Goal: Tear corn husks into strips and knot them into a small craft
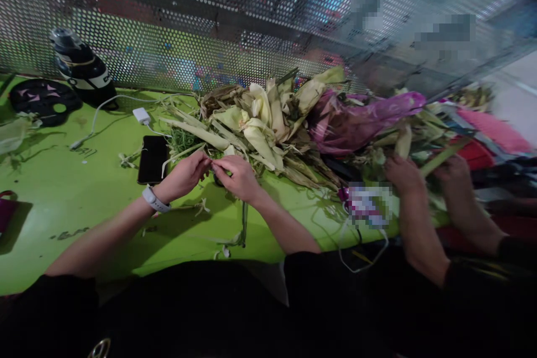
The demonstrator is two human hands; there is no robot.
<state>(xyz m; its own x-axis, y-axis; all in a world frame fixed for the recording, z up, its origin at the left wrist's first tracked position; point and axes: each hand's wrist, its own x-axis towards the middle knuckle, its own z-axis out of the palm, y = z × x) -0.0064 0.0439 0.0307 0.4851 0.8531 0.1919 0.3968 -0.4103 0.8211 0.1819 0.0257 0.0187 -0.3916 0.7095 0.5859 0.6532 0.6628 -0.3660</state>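
Left hand, right hand: grips narrow, fingertips close together near husks; contents unclear.

We see a lime-green table with dark scribbles at left. Across it, corn husks run from cream and pale yellow to brown, beside a translucent magenta plastic bag at right. Far left, a black bottle wears a white band; beyond, a grey perforated panel repeats round holes.

A shared workshop, apparently (perforated metal screen, green table, heaped husks)
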